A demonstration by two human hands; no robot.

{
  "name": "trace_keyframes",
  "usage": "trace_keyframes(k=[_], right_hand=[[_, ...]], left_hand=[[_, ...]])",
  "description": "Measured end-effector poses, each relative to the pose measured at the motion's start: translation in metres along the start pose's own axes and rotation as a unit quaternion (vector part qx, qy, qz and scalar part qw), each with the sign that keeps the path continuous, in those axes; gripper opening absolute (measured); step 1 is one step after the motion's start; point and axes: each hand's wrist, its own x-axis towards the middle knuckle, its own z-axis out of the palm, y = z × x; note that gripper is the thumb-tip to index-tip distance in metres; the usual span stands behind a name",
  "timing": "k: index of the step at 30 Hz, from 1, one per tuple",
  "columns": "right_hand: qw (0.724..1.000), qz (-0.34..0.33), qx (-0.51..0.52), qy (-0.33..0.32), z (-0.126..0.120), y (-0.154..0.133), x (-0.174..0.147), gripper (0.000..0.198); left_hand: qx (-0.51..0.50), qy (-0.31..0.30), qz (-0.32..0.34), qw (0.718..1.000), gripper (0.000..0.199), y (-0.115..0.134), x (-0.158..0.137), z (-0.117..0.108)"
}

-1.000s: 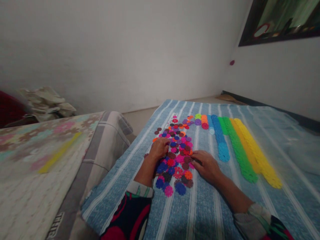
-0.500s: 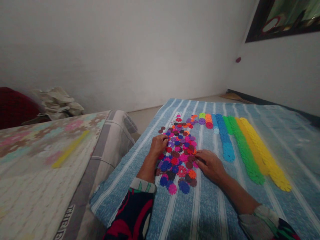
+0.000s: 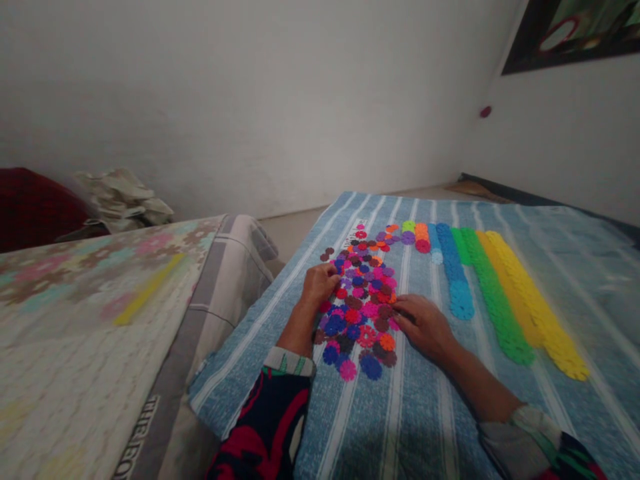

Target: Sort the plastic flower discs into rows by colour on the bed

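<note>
Dozens of small flower-shaped plastic discs in mixed red, pink, blue and brown (image 3: 361, 300) lie heaped on the blue-and-white striped cloth (image 3: 430, 427); left hand (image 3: 319, 285) rests at the heap's 9 o'clock edge, fingers curled, grip narrow on discs, though what it pinches I cannot tell; right hand (image 3: 425, 325) lies at 3 o'clock, fingertips touching discs; sorted blue, green and yellow disc rows (image 3: 495, 293) stretch toward 1 o'clock.

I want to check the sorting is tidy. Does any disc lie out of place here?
Mostly tidy. A few dark discs lie apart on the blue striped cloth, left of the mixed pile between the left hand and right hand.
</note>
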Motion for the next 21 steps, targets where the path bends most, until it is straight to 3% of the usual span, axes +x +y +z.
trace_keyframes(k=[7,10,15,21], right_hand=[[1.000,0.001,-0.009,-0.007,0.001,0.001,0.001,0.019],[1.000,0.000,-0.002,-0.007,0.002,0.001,0.002,0.019],[1.000,-0.003,-0.002,0.001,0.003,-0.001,0.003,0.019],[1.000,-0.002,-0.004,0.005,0.004,-0.004,0.007,0.018]], left_hand=[[0.110,0.033,-0.032,0.993,0.015,0.008,-0.003,-0.007],[0.118,0.044,-0.016,0.992,0.019,0.009,-0.003,-0.007],[0.070,0.013,0.137,0.988,0.021,0.018,-0.006,0.005],[0.007,-0.062,0.302,0.951,0.030,0.038,-0.015,0.024]])
